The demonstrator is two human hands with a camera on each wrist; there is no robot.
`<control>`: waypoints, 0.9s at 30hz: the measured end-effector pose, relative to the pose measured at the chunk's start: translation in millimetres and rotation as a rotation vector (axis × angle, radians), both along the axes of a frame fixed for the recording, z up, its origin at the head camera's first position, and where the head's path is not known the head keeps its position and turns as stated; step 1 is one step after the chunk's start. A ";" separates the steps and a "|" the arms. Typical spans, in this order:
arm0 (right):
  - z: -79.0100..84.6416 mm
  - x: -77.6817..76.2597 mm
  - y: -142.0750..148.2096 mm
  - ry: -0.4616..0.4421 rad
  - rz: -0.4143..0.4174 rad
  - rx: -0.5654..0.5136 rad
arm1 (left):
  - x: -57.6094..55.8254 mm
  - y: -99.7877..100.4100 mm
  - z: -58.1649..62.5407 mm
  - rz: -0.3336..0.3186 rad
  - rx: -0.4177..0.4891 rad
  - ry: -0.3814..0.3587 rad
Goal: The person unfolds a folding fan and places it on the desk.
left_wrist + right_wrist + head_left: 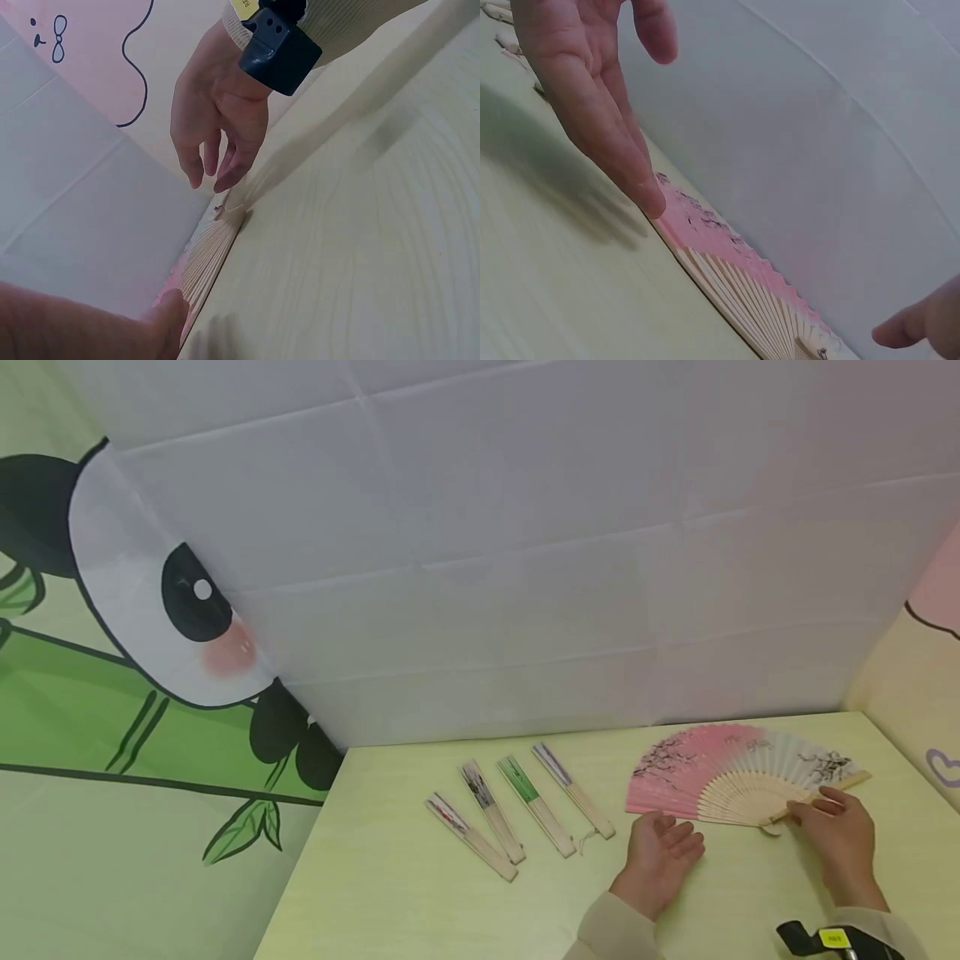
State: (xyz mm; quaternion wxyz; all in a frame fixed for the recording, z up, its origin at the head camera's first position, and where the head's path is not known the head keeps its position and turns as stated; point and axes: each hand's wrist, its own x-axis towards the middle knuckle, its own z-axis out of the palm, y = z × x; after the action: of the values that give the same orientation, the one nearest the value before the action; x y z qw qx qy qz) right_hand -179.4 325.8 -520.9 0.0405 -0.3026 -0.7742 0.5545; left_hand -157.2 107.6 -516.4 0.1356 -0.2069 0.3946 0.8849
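Observation:
An open folding fan (738,772), pink fading to white with dark branch prints and pale ribs, lies spread at the table's right side. My left hand (662,864) is at its left edge with loosely bent fingers, holding nothing. In the right wrist view, a fingertip of that left hand (592,105) appears at the fan's pink edge (705,225); contact is unclear. Close to the rib end, my right hand (842,837) hangs with relaxed fingers. The left wrist view shows this right hand (221,120) just above the fan's ribs (214,247), apparently without gripping them.
Several folded fans lie slanted left of the open one, among them a green one (534,803) and a lilac one (573,789). The pale table (390,902) meets a white cloth wall (480,610) behind. A panda print (150,610) covers the left wall.

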 end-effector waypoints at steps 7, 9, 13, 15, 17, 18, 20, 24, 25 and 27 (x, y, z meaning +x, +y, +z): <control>7.8 3.7 -31.2 0.105 0.103 -0.033 | 6.7 -17.3 9.1 0.040 -0.086 0.067; 9.4 4.8 -40.4 0.120 0.137 -0.033 | 8.8 -22.5 11.3 0.037 -0.115 0.087; 12.3 6.9 -57.7 0.134 0.205 -0.013 | 13.1 -30.6 15.8 0.041 -0.185 0.139; 13.4 7.6 -65.0 0.137 0.237 -0.003 | 14.7 -33.5 18.4 0.050 -0.230 0.162; 13.8 8.5 -71.8 0.146 0.271 0.009 | 15.8 -35.9 20.9 0.070 -0.266 0.177; 13.7 8.7 -75.0 0.150 0.285 0.013 | 16.1 -36.9 22.1 0.083 -0.281 0.183; 13.3 9.8 -81.5 0.167 0.312 0.021 | 16.7 -39.0 24.2 0.115 -0.305 0.188; 12.9 10.3 -96.2 0.185 0.340 0.047 | 17.7 -45.4 27.2 0.166 -0.331 0.191; 12.9 10.3 -100.2 0.189 0.345 0.054 | 17.6 -47.6 27.5 0.179 -0.337 0.191; 13.1 9.7 -108.3 0.192 0.357 0.065 | 17.2 -52.9 27.9 0.199 -0.341 0.193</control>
State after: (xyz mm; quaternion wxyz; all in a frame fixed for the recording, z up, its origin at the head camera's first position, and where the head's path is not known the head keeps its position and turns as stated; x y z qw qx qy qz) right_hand -169.7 217.5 -507.7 0.0250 -0.1047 -0.8255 0.5540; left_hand -140.0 54.7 -488.5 -0.0278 -0.1792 0.5272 0.8301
